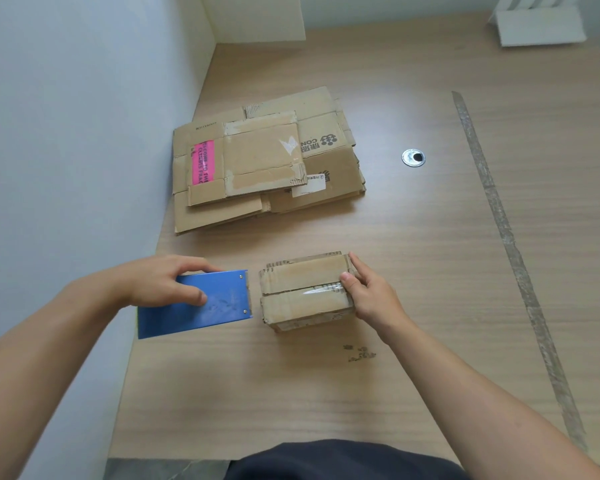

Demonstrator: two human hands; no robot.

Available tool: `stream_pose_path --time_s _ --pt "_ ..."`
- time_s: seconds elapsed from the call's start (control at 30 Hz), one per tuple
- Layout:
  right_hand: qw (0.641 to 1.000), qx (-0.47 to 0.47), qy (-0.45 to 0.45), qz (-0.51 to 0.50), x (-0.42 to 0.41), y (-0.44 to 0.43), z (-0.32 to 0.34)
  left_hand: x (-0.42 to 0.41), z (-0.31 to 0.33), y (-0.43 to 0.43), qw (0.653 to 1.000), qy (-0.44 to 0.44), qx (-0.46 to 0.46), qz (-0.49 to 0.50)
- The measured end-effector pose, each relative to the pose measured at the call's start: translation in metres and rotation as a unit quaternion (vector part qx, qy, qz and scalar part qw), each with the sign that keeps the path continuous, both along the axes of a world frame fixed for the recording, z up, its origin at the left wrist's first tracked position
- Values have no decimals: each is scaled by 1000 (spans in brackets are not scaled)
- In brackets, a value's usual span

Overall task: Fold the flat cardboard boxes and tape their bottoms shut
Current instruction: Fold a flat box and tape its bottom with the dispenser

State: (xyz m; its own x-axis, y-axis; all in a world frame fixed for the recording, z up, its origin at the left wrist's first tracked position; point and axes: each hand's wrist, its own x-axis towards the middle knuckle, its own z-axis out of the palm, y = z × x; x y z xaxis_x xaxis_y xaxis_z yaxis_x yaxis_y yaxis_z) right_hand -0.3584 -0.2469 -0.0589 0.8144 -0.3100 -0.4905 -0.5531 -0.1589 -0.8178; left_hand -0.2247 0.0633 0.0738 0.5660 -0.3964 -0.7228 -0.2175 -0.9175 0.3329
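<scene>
Pale wooden worktop [395,393] meets a white wall [66,133] at our nine o'clock, and near its middle sits the small folded box [302,308], flaps up, with clear tape [321,289] on the right end of its seam. Our right hand [374,299] holds the box's three o'clock end, thumb on the tape and fingers [355,265] curled over the far edge, while our left hand [160,282] grips the blue tape dispenser [222,306] just beside the box at its nine o'clock, fingers wrapped over its top. At twelve o'clock, well apart, lies the stack of flat cardboard boxes [264,157].
</scene>
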Motion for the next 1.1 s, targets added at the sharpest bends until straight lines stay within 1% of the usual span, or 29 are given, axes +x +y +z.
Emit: stream_pose_path --time_s 0.1,0.17,0.23,0.33,0.43,0.5,0.53,0.57,0.6,0.63,0.67,0.7,0.73,0.77,0.87,0.9,1.0,1.1 --pt "1000 21 4 -8 0 0 -2 1 -3 -1 1000 -8 5 -8" --pt "1000 10 3 -2 1 0 0 3 0 -2 1000 -13 3 -13" --pt "999 -40 -8 31 1 2 2 5 5 -2 1000 -14 -8 -9" --pt "985 -136 -69 82 -3 8 4 7 5 -2 1000 -14 -15 -13" --pt "976 -163 -117 86 -3 11 -1 5 -5 0 1000 -7 -9 -6" --pt "971 -181 -129 86 -4 12 -6 4 -11 3 1000 -1 -13 15" --pt "965 -211 -125 92 -5 12 -9 3 -13 3 1000 0 -16 19" --pt "952 -263 -122 104 -4 12 -10 3 -14 4 1000 -1 -19 19" --pt "925 -333 -130 125 -4 12 -10 2 -15 3 1000 -2 -22 17" --pt "889 -401 -153 159 -3 12 -9 1 -15 2 1000 -6 -22 16" --pt "852 -449 -183 198 -1 12 -8 1 -14 2 1000 -11 -21 13" --pt "820 -474 -211 241 2 11 -7 1 -13 1 1000 -16 -19 11" --pt "800 -480 -228 280 5 11 -4 1 -12 2 1000 -21 -15 9" --pt "792 -475 -232 305 7 12 -1 1 -11 4 1000 -25 -12 9" --pt "815 -437 -195 325 9 19 5 0 -10 9 999 -35 -12 17" --pt "816 -437 -185 329 8 21 4 1 -9 11 999 -38 -11 16" --pt "809 -446 -161 347 1 26 -3 0 -5 10 999 -45 -6 12" --pt "794 -462 -162 361 -1 25 -9 1 -2 13 999 -41 -11 24"
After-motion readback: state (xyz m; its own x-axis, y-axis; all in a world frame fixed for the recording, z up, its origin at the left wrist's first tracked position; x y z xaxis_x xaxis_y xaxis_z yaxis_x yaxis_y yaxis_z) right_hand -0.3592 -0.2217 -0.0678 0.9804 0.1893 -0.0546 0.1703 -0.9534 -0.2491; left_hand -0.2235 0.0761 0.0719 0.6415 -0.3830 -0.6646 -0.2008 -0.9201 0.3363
